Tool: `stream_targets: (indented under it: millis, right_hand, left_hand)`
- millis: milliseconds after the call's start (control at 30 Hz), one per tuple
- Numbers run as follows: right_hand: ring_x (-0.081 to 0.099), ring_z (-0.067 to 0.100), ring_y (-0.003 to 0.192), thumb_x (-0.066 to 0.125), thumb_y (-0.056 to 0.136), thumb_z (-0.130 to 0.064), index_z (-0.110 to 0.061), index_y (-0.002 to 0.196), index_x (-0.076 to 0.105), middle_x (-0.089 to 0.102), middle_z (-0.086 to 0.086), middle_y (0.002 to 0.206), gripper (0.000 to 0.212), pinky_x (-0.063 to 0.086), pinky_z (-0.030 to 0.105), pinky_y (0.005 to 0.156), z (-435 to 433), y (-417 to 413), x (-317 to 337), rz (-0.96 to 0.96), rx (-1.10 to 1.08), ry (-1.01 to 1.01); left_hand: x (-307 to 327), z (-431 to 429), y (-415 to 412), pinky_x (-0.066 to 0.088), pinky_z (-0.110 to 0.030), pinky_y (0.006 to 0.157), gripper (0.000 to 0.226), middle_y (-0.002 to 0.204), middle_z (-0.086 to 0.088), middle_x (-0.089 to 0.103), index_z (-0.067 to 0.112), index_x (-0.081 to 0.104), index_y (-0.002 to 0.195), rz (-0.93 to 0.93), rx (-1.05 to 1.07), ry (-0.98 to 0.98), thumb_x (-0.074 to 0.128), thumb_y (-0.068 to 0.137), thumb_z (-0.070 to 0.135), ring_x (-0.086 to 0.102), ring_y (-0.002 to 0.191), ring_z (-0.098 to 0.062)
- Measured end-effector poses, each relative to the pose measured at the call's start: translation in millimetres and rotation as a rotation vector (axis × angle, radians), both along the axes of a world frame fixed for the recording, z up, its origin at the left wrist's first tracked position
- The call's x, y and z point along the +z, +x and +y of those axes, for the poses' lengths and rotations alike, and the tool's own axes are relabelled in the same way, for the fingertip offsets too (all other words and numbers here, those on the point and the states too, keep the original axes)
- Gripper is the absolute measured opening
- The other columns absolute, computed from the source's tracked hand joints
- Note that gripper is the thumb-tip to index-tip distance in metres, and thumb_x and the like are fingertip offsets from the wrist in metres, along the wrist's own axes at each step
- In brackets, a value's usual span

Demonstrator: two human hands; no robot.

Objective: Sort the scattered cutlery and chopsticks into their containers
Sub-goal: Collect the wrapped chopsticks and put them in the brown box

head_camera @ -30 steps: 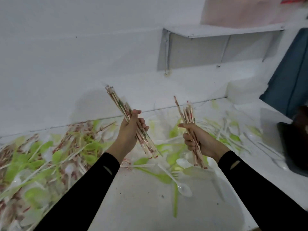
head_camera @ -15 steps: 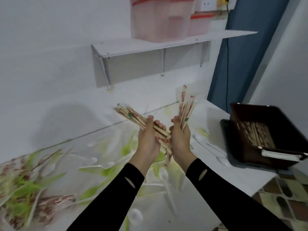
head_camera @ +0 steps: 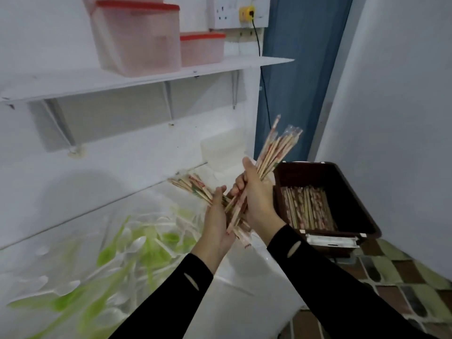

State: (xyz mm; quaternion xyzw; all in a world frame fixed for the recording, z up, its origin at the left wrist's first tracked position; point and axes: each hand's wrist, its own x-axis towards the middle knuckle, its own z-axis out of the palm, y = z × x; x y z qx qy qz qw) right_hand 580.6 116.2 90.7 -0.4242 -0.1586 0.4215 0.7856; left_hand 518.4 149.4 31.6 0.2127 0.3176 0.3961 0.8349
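Dim, cool, even light; soft motion blur smears the spoons (head_camera: 137, 245); edges bow.
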Motion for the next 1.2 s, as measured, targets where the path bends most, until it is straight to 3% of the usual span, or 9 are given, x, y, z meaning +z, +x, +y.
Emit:
stream_targets:
  millis: [167,400,500,600,767,867,933,1100,1200]
  right_hand:
    - [0.046,0.019,0.042,0.056,0.099,-0.032,-0.013,0.063,0.04,0.039,0.005,0.051,0.044,0.045,0.027,0.046,-23.4,59.5,22.4,-0.154,0.014,0.025]
    - [0.034,0.011,0.044,0.057,0.098,-0.04,-0.02,0.085,0.047,0.035,-0.006,0.052,0.026,0.032,0.025,0.042,-44.4,169.4,-3.2,-0.37,-0.166,-0.108]
    - [0.048,0.013,0.057,0.055,0.099,-0.04,-0.02,0.097,0.056,0.051,-0.002,0.066,0.021,0.043,0.027,0.053,-52.4,198.7,-39.7,-0.442,-0.202,-0.225]
    - [0.06,0.019,0.083,0.049,0.101,-0.036,-0.018,0.108,0.063,0.065,0.01,0.092,0.024,0.054,0.04,0.084,-54.4,217.4,-68.8,-0.45,-0.221,-0.358]
    - [0.067,0.028,0.09,0.051,0.099,-0.028,0.001,0.111,0.066,0.071,0.018,0.102,0.035,0.055,0.039,0.083,-48.4,229.6,-89.1,-0.431,-0.078,-0.684]
    - [0.063,0.027,0.086,0.052,0.095,-0.018,0.0,0.092,0.063,0.064,0.011,0.087,0.021,0.05,0.035,0.074,-46.6,226.6,-91.7,-0.648,0.065,-0.877]
    - [0.062,0.024,0.091,0.056,0.09,-0.015,0.0,0.098,0.064,0.063,0.009,0.091,0.019,0.048,0.031,0.079,-46.6,227.7,-95.3,-0.742,0.096,-0.919]
    - [0.061,0.03,0.113,0.063,0.087,-0.028,-0.007,0.134,0.047,0.062,0.013,0.123,0.054,0.046,0.026,0.086,-49.9,226.4,-100.6,-0.838,0.115,-0.974]
    - [0.06,0.034,0.107,0.062,0.089,-0.026,-0.01,0.131,0.044,0.059,0.016,0.119,0.048,0.051,0.037,0.085,-54.9,225.6,-99.9,-1.047,0.001,-0.994]
  left_hand:
    - [17.8,0.4,61.1,0.053,-0.046,0.095,0.035,0.113,-0.012,0.07,0.012,0.057,0.123,0.035,0.025,0.143,0.044,0.103,0.039,0.069,0.103,-0.027]
    - [36.8,-6.8,136.9,0.053,-0.025,0.06,0.02,0.065,-0.001,0.05,0.015,0.054,0.109,-0.016,0.051,0.26,0.047,0.102,0.032,0.052,0.054,-0.01]
    - [12.7,-13.8,170.4,0.048,-0.028,0.056,0.008,0.063,-0.001,0.046,0.022,0.048,0.108,0.118,-0.019,0.353,0.048,0.103,0.029,0.047,0.051,-0.01]
    - [-3.5,-18.2,185.3,0.051,-0.035,0.064,0.009,0.067,-0.003,0.054,0.028,0.048,0.111,0.207,-0.111,0.333,0.048,0.103,0.023,0.055,0.056,-0.014]
    - [-24.4,-12.7,193.3,0.054,-0.04,0.093,0.028,0.102,-0.006,0.071,0.017,0.061,0.123,0.536,-0.434,0.453,0.06,0.096,0.027,0.068,0.097,-0.021]
    - [-29.9,-17.2,190.7,0.052,-0.027,0.086,0.022,0.103,-0.003,0.066,0.019,0.059,0.117,0.754,-0.665,0.588,0.056,0.096,0.022,0.062,0.098,-0.018]
    - [-34.0,-16.7,191.7,0.051,-0.028,0.086,0.029,0.106,-0.007,0.064,0.02,0.056,0.121,0.848,-0.707,0.695,0.052,0.095,0.007,0.06,0.102,-0.022]
    - [-38.6,-16.8,196.0,0.039,-0.022,0.086,0.086,0.142,-0.014,0.044,0.017,-0.001,0.156,1.082,-0.698,0.856,0.053,0.091,0.001,0.051,0.119,-0.026]
    - [-38.4,-19.9,194.8,0.035,-0.02,0.089,0.088,0.155,-0.01,0.028,0.026,-0.011,0.155,0.982,-0.655,0.926,0.046,0.094,-0.003,0.046,0.119,-0.016]
